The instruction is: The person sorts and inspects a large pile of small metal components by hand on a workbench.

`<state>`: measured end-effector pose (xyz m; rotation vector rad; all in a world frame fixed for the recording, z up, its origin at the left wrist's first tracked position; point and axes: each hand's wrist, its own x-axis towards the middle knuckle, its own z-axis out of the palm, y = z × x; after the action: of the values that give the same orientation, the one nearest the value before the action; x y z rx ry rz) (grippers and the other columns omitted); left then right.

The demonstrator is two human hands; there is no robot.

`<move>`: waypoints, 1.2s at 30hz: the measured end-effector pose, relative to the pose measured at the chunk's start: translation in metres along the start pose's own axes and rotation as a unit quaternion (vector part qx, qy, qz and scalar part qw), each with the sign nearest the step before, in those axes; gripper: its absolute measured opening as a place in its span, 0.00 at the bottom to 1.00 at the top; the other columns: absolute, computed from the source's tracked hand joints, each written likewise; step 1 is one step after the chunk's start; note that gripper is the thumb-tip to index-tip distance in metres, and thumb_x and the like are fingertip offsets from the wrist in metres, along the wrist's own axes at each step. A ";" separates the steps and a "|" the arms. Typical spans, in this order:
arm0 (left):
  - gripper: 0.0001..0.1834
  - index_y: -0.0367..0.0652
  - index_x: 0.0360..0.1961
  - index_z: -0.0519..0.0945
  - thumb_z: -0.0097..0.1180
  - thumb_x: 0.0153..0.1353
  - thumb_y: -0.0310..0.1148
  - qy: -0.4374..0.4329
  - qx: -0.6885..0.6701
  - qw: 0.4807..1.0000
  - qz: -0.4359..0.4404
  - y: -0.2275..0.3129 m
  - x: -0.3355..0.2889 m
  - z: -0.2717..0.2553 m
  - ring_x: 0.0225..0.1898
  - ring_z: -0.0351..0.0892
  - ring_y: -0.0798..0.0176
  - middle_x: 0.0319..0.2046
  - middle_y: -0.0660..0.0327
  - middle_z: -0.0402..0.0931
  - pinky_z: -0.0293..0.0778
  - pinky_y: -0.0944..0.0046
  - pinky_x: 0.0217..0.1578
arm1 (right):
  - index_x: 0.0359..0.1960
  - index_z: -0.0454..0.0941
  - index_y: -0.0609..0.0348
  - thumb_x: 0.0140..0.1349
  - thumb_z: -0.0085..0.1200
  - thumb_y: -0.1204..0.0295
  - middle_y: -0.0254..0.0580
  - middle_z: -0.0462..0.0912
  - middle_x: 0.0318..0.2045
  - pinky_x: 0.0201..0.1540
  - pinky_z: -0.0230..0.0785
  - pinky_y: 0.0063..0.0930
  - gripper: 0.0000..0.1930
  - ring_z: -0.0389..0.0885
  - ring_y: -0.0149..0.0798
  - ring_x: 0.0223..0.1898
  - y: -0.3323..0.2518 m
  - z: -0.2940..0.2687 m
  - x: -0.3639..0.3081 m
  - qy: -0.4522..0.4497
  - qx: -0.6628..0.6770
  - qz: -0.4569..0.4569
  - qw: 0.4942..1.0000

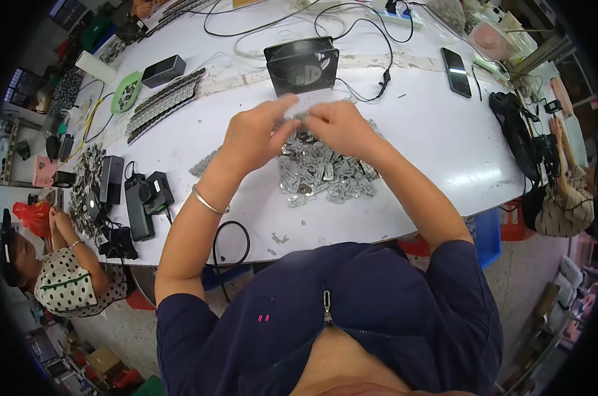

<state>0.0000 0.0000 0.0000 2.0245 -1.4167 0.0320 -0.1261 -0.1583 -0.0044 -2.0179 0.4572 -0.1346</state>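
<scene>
A heap of small grey, partly see-through pieces (326, 168) lies on the white table in front of me. Over its far left edge is my left hand (254, 135), slightly blurred, with thumb and fingers apart and nothing visible between them. My right hand (344, 131) hovers above the far side of the heap, its fingers curled into a pinch beside the left fingertips. Whatever sits in that pinch is too small and smeared to name. Partly behind my left forearm, similar grey pieces (204, 163) lie lined up in a row.
A black square fan (302, 66) stands just beyond my hands, its cable running right. A phone (456, 72) lies far right. Dark metal strips (165, 104), a green tray (126, 92) and black devices (140, 206) are leftward. People sit at left (74, 270) and right (566, 198).
</scene>
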 end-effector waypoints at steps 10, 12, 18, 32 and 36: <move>0.33 0.45 0.59 0.70 0.68 0.51 0.31 -0.146 -0.070 0.986 0.029 0.015 0.005 -0.008 0.35 0.80 0.48 0.35 0.51 0.80 0.76 0.56 0.36 | 0.33 0.80 0.68 0.64 0.52 0.71 0.38 0.78 0.24 0.31 0.65 0.28 0.10 0.71 0.28 0.27 0.003 -0.007 -0.020 0.005 0.039 -0.097 0.995; 0.36 0.45 0.60 0.69 0.69 0.50 0.30 -0.152 -0.098 0.983 0.025 0.018 0.006 -0.011 0.36 0.80 0.47 0.37 0.50 0.80 0.76 0.55 0.37 | 0.33 0.80 0.68 0.64 0.52 0.71 0.39 0.78 0.24 0.31 0.65 0.27 0.10 0.71 0.28 0.27 0.000 0.000 -0.017 -0.019 0.055 -0.108 0.992; 0.40 0.44 0.63 0.68 0.70 0.47 0.24 -0.158 -0.081 0.983 0.038 0.016 0.008 -0.008 0.34 0.81 0.55 0.40 0.52 0.81 0.77 0.62 0.35 | 0.28 0.79 0.67 0.63 0.51 0.69 0.43 0.76 0.18 0.26 0.64 0.31 0.12 0.70 0.32 0.20 0.002 0.010 -0.008 -0.037 0.088 -0.102 0.990; 0.34 0.40 0.61 0.70 0.67 0.50 0.24 -0.172 -0.140 0.975 0.025 0.018 0.017 -0.011 0.36 0.83 0.57 0.37 0.51 0.83 0.78 0.62 0.38 | 0.30 0.80 0.66 0.66 0.51 0.69 0.30 0.77 0.21 0.28 0.63 0.21 0.13 0.68 0.22 0.24 -0.010 -0.003 -0.006 -0.073 0.034 -0.068 0.994; 0.24 0.36 0.53 0.74 0.63 0.55 0.29 -0.149 -0.165 0.975 -0.012 0.015 0.019 -0.020 0.33 0.81 0.49 0.33 0.46 0.81 0.77 0.59 0.36 | 0.28 0.78 0.65 0.66 0.51 0.68 0.30 0.76 0.20 0.26 0.63 0.22 0.13 0.68 0.22 0.23 0.000 -0.008 0.001 -0.033 0.038 -0.085 0.995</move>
<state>0.0012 -0.0082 0.0301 1.8204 -1.4623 -0.5043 -0.1273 -0.1653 -0.0007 -1.9792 0.2343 -0.1876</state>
